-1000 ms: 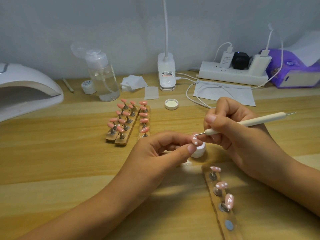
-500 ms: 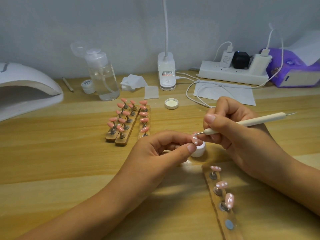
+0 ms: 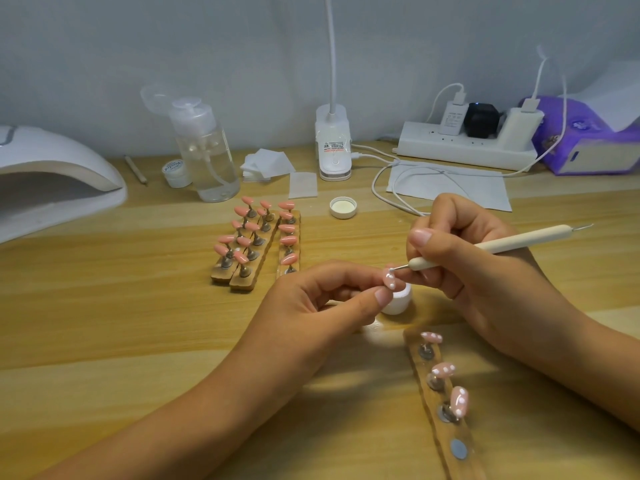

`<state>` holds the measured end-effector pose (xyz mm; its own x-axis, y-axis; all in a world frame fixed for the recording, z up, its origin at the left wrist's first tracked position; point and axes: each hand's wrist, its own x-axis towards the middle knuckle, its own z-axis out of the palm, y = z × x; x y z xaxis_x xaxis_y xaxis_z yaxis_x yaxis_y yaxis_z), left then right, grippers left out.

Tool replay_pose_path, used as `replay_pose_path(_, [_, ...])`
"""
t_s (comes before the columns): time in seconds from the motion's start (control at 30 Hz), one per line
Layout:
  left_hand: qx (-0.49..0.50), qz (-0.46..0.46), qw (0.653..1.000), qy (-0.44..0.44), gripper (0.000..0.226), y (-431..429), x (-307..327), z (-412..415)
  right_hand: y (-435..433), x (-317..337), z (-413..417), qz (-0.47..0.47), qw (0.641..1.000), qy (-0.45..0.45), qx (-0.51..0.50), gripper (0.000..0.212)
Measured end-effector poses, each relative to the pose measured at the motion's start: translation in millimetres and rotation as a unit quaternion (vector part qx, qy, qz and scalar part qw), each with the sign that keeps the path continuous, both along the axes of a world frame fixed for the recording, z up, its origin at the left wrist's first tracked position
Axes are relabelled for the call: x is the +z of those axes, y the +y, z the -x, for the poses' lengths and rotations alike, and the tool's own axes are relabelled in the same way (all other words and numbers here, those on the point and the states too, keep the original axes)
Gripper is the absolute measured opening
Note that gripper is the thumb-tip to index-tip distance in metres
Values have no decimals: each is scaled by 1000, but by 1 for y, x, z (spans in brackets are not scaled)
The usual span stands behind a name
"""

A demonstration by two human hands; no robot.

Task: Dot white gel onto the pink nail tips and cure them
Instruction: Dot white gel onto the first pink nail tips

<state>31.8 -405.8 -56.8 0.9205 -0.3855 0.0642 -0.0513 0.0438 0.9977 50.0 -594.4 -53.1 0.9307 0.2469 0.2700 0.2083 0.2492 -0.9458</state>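
Observation:
My left hand (image 3: 322, 299) pinches a pink nail tip (image 3: 389, 279) with white dots between thumb and fingers. My right hand (image 3: 464, 258) grips a white dotting pen (image 3: 491, 247) whose metal point touches the top of that tip. Just behind the tip stands a small white gel jar (image 3: 399, 300), partly hidden by my fingers. A wooden holder strip (image 3: 437, 400) at the lower right carries three dotted pink tips. Plain pink tips stand on wooden holders (image 3: 256, 244) in the middle of the desk. The white cure lamp (image 3: 52, 174) sits at the far left.
The jar's white lid (image 3: 343, 207) lies behind my hands. A clear pump bottle (image 3: 204, 150), a small white pot (image 3: 176, 172), cotton pads (image 3: 266, 164), a clip lamp base (image 3: 333, 143), a power strip (image 3: 467, 143) with cables and a purple tissue pack (image 3: 588, 140) line the back.
The pen's point has shifted slightly up along the held tip. Both hands stay in nearly the same place.

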Motion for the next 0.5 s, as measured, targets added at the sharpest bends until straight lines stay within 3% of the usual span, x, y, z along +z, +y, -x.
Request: replay_pose_path(0.5, [0,-10,1000,-9,21,1,-1,0,2,1,-1,-22,1000,19,3,18])
